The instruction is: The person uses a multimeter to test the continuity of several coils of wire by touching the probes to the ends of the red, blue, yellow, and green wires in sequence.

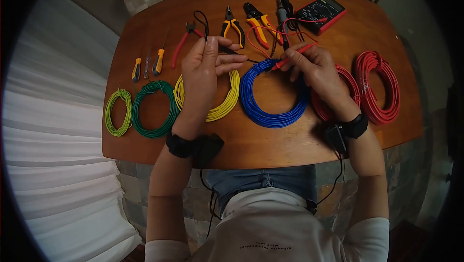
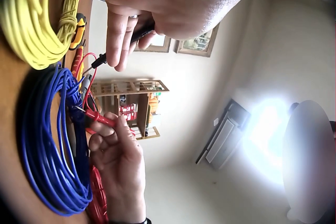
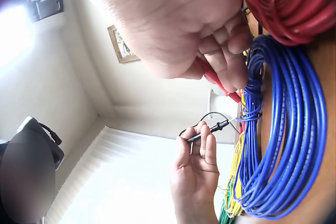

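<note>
Closest in, two forearms come over the near edge of the tabletop (image 1: 251, 153), one black strap (image 1: 181, 145) on the left wrist and another on the right, with the hands angled in toward each other. Left hand (image 1: 200, 71) is partly open, fingers long and pointing inward, with one black probe (image 3: 215, 128) pinched between thumb and fingers. Right hand (image 1: 318, 71) is closed tighter, thumb and fingers pinching one red probe (image 2: 100, 118). Both probes are up by the tied end of the one blue coil (image 1: 274, 119), tips close to it, though I can't tell if either is touching. Six wire coils in that row total: one lime coil (image 1: 110, 112), one green coil (image 1: 138, 112), one yellow coil (image 1: 234, 93) partly behind the left hand, the blue one, then two red ones, the first red coil (image 1: 323, 109) partly under the right forearm. Farther back there's two screwdrivers (image 1: 157, 63) with a skinny clear tool (image 1: 147, 64) between them, one pair of red-handled cutters (image 1: 180, 51), one pair of pliers (image 1: 240, 32), one wire stripper (image 1: 252, 14), one soldering iron (image 1: 282, 14) and one meter (image 1: 321, 13) with a red lead plugged in.
</note>
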Motion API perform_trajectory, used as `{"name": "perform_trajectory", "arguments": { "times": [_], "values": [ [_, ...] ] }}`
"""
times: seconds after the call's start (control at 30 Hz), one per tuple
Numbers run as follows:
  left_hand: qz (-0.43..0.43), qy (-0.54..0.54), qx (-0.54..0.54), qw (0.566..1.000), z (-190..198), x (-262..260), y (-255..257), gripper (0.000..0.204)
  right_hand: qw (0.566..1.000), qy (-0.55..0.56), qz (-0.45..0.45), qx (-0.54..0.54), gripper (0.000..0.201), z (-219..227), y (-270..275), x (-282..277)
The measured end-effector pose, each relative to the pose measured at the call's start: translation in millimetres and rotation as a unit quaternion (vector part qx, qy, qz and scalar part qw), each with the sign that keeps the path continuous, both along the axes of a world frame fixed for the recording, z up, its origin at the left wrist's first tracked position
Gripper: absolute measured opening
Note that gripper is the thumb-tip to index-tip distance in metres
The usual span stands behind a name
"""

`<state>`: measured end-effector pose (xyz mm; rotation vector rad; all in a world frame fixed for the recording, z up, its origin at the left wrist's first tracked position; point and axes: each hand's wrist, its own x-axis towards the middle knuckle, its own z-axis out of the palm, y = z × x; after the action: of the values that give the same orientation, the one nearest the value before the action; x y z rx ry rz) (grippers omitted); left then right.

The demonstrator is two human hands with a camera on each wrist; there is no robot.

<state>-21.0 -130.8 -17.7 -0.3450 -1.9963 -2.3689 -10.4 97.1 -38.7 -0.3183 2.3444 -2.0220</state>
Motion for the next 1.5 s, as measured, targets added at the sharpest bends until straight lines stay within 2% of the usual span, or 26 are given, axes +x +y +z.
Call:
{"name": "perform_trajectory", "arguments": {
  "times": [0.47, 0.67, 1.47, 1.5],
  "values": [
    [-0.02, -0.013, 0.015, 1.0, -5, -2, -2, 0.033, 0.999, -0.015, -0.034, 0.036, 0.027, 4, 1, 1],
    [-0.02, -0.009, 0.009, 1.0, -6, -1, -1, 0.033, 0.999, -0.024, -0.031, -0.003, 0.023, 5, 0, 1],
    [-0.017, -0.002, -0.004, 1.0, -6, 2, 3, 0.035, 0.999, -0.019, -0.035, -0.006, 0.023, 0, 0, 0],
    [-0.008, 0.009, 0.0, 1.0, -5, 2, 2, 0.035, 0.998, 0.005, -0.051, -0.024, 0.023, -4, 1, -2]
  ]
}}
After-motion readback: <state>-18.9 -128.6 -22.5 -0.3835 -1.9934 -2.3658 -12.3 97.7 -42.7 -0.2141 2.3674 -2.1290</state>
